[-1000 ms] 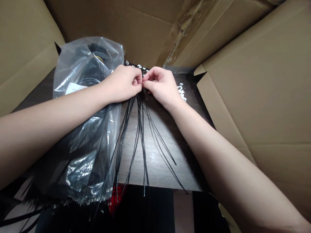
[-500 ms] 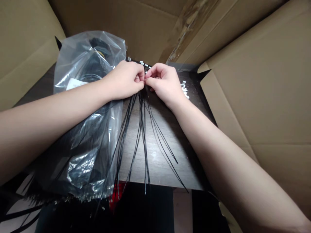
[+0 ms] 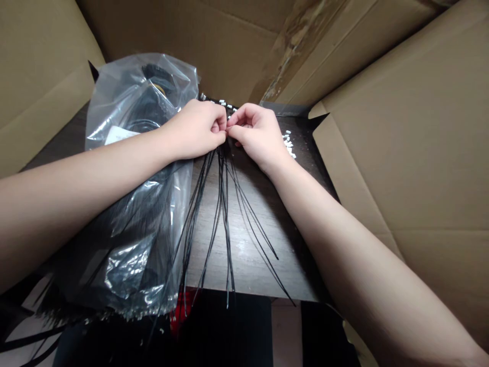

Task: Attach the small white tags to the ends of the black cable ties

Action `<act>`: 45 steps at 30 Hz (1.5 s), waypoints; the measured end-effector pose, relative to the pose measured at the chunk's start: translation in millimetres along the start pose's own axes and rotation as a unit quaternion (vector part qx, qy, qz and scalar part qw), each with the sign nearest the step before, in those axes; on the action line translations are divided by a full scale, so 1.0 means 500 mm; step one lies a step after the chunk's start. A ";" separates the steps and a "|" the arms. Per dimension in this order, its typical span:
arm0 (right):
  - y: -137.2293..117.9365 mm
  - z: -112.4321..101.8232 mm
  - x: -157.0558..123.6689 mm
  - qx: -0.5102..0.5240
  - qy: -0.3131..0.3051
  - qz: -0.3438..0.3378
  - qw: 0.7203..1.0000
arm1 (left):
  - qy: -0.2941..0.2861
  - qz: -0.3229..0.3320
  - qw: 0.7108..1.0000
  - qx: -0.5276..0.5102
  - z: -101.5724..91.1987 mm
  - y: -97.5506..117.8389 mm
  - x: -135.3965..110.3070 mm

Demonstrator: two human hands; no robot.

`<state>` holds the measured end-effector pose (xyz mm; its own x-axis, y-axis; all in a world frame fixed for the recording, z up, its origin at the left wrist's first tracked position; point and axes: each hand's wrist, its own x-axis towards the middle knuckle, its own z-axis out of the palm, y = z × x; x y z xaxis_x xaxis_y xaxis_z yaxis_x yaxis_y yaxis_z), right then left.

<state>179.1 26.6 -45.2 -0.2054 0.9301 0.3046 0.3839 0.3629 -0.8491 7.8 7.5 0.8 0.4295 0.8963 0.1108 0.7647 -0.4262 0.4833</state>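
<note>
Dark wood tabletop (image 3: 252,255), left hand (image 3: 193,130) and right hand (image 3: 257,137) still pinching black cable ties (image 3: 222,214)

Head-worn camera looks forward and down from close above the person's left hand (image 3: 193,130) and right hand (image 3: 257,137), inside cardboard box flaps (image 3: 397,153).

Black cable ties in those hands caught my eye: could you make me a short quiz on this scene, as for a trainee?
1. Which is nearer the clear plastic bag: the left hand or the right hand?
2. True or false: the black cable ties hang down from between the hands.
3. What walls in the dark wood tabletop? A: cardboard flaps; B: glass panels; C: curtains.

Key: 1. the left hand; 2. true; 3. A.
</note>
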 end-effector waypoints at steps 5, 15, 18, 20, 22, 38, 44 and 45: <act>-0.009 0.001 -0.002 0.003 0.006 0.016 1.000 | 0.004 -0.003 1.000 -0.019 0.001 -0.001 0.000; -0.006 0.001 -0.002 0.004 0.000 0.009 1.000 | 0.000 0.000 1.000 -0.011 -0.001 -0.001 -0.001; -0.006 0.001 -0.002 0.002 0.002 0.009 1.000 | -0.003 0.002 1.000 0.003 -0.001 0.001 -0.001; -0.006 0.001 -0.002 0.001 0.002 0.008 1.000 | 0.000 0.004 1.000 0.009 -0.001 0.001 -0.001; -0.004 0.000 -0.001 0.001 -0.001 0.008 1.000 | 0.003 0.006 1.000 0.010 0.001 0.000 0.000; -0.003 -0.001 -0.003 0.000 0.004 0.004 1.000 | 0.001 0.002 1.000 -0.004 0.002 0.002 0.000; -0.002 0.000 -0.001 -0.008 0.002 0.013 1.000 | 0.006 0.003 1.000 -0.009 0.003 -0.001 0.000; 0.000 0.000 -0.001 -0.008 -0.001 0.011 1.000 | 0.006 0.001 1.000 -0.015 0.003 -0.001 0.000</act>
<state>179.3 26.1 -45.1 -0.1980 0.9379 0.2847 0.4023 0.3426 -0.8490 8.3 7.5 -0.8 0.4259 0.8965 0.1218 0.7486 -0.4248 0.5091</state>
